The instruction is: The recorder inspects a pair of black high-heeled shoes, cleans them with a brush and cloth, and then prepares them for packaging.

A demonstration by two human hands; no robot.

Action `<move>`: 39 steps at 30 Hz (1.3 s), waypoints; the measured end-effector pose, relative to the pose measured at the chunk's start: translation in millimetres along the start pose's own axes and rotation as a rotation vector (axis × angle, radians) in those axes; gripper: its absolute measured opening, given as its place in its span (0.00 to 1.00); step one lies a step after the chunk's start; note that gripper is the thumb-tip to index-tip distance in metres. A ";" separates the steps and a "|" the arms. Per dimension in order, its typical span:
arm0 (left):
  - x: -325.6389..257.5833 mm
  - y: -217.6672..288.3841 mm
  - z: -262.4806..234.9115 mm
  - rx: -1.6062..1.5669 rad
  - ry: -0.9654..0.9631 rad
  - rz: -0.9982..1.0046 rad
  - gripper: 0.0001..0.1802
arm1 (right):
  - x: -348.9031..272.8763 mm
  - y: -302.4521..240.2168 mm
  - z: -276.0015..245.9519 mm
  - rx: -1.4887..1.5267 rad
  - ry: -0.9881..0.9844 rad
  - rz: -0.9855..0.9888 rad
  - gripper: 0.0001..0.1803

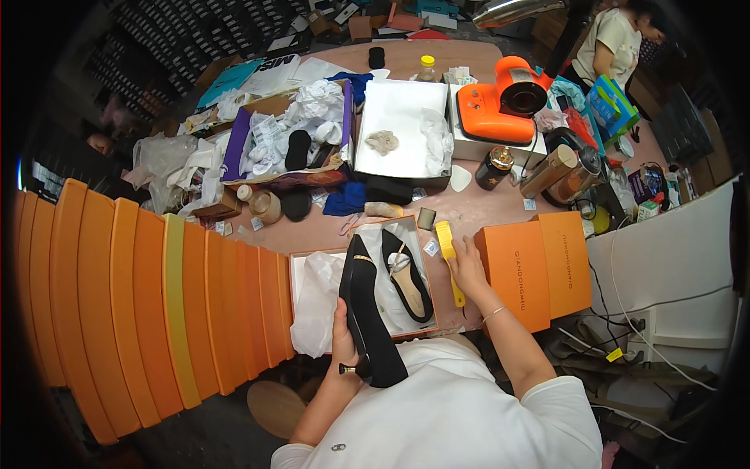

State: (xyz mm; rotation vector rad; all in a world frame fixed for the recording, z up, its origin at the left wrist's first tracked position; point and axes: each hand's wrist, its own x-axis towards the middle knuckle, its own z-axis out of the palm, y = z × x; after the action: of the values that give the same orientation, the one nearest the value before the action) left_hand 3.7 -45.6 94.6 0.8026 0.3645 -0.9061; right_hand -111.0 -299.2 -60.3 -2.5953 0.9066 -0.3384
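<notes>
My left hand [341, 338] is wrapped round a black flat shoe [366, 313], which stands on end close to my chest with a gold trim near its opening. Its mate, another black shoe [418, 295] with a beige insole, lies in the open shoebox [434, 293] among white tissue paper [314, 313]. To the right of that box, my right hand [466, 270] is on a yellow brush [446, 238], thumb over the handle and fingers along its right side. Part of the handle is hidden under the hand.
Orange boxes [141, 305] are stacked at the left. Two orange shoeboxes [512, 273] stand right of my hand. Farther back are a purple-edged box [233, 148] of crumpled paper, a white box [398, 98], an orange machine [496, 117] and a dark jar [494, 170]. A person [613, 47] is at back right.
</notes>
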 end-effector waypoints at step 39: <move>52.8 74.7 10.9 0.376 -0.223 0.052 0.26 | -2.5 -202.6 -131.1 1.188 -0.300 0.004 0.18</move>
State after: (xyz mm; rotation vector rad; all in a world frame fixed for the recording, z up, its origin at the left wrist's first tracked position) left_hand 94.6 -56.2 105.0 1.0377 -0.0255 -1.0184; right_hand -46.5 -185.2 142.5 -1.4790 0.3811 -0.3274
